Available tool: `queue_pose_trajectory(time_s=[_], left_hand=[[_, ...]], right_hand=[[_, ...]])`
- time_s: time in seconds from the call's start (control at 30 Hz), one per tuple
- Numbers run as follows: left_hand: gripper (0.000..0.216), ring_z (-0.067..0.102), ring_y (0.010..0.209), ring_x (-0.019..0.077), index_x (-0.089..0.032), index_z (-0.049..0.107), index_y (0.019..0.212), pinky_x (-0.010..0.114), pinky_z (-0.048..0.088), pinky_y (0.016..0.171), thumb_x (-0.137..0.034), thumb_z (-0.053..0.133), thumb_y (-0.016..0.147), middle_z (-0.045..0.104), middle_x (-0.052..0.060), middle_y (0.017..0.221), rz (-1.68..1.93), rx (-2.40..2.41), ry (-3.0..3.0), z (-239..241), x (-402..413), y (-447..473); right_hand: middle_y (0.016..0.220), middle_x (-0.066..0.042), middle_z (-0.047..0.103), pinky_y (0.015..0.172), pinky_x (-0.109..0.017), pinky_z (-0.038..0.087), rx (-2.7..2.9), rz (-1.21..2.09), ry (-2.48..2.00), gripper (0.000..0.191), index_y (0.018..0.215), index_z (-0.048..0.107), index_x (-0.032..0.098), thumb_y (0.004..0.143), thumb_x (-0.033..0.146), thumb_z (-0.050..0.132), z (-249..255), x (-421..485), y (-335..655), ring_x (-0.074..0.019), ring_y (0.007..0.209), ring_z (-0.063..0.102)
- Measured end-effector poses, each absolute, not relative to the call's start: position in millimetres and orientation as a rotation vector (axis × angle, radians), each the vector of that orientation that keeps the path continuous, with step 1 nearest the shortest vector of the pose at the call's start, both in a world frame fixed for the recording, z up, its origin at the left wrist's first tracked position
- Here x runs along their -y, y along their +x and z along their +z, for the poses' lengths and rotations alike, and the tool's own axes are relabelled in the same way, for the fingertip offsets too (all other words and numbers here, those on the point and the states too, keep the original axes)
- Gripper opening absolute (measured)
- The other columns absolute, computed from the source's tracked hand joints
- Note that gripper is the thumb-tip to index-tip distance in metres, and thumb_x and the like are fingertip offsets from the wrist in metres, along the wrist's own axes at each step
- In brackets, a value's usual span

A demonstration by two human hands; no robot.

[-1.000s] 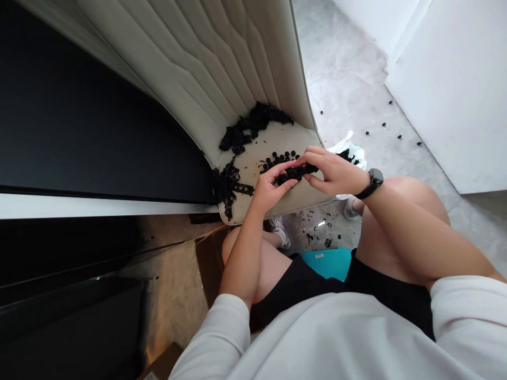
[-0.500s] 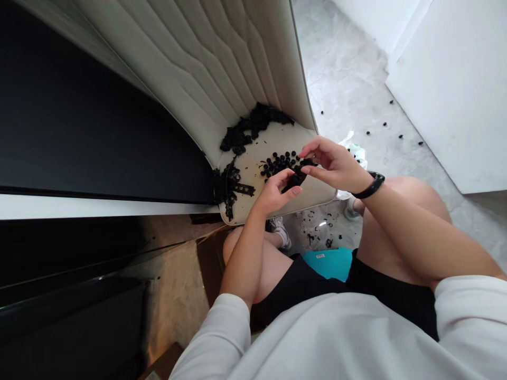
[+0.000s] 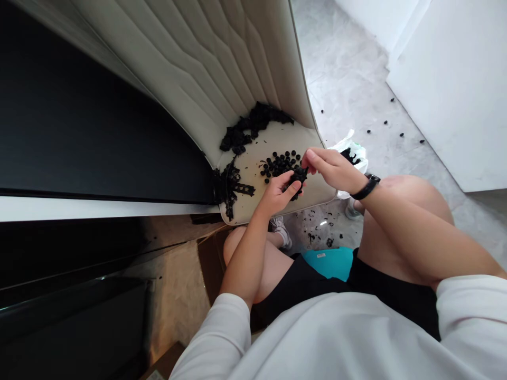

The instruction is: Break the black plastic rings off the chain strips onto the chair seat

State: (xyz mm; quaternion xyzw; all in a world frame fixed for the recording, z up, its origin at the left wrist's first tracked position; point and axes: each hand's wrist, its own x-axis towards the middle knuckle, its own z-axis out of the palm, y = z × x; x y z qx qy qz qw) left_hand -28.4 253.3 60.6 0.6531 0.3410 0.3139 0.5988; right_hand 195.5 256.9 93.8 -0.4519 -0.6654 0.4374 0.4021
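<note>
My left hand [image 3: 277, 194] is closed around a crumpled clump of black rubber-like parts [image 3: 298, 183], held over the front of a cream padded chair seat [image 3: 312, 140]. My right hand [image 3: 332, 168] is just to the right of the clump, its thumb and fingers pinched together by the clump's upper edge. Whatever the pinch holds is too small to make out. Beneath and behind the hands, several small black round caps [image 3: 277, 162] lie loose on the seat. A heap of black scraps [image 3: 257, 120] lines the seat's back, with perforated black strips [image 3: 232, 186] at its left.
A white plastic bag [image 3: 348, 145] with black bits inside stands right of the chair. Small black pieces [image 3: 385, 122] dot the grey floor, and scraps [image 3: 317, 227] lie below the seat's front. At the left is a large dark panel [image 3: 99, 116]; a white panel [image 3: 455, 95] stands right.
My right hand has drawn away from the clump's middle, and its fingers have closed into a pinch. My left hand has turned the clump more upright and wraps it more tightly.
</note>
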Motion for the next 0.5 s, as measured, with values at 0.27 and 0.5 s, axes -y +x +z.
queue_pose_trajectory(time_s=[0.27,0.5], left_hand=[[0.045,0.069,0.074,0.0162,-0.021,0.074,0.115,0.031,0.059,0.07,-0.063,0.067,0.099,0.073,0.005,0.089,0.691,-0.742,1.575,61,-252,-30],[0.043,0.067,0.072,0.0148,-0.02,0.075,0.114,0.03,0.057,0.069,-0.061,0.066,0.1,0.074,0.005,0.091,0.704,-0.761,1.57,62,-251,-32]], right_hand=[[0.066,-0.001,0.061,0.065,-0.03,0.039,1.782,1.351,-0.965,0.063,0.073,0.062,0.02,0.106,0.071,0.045,102,-254,191,-0.0158,0.064,0.051],[0.062,0.001,0.057,0.062,-0.029,0.037,1.77,1.335,-0.936,0.065,0.072,0.06,0.02,0.105,0.074,0.045,105,-253,190,-0.0143,0.061,0.047]])
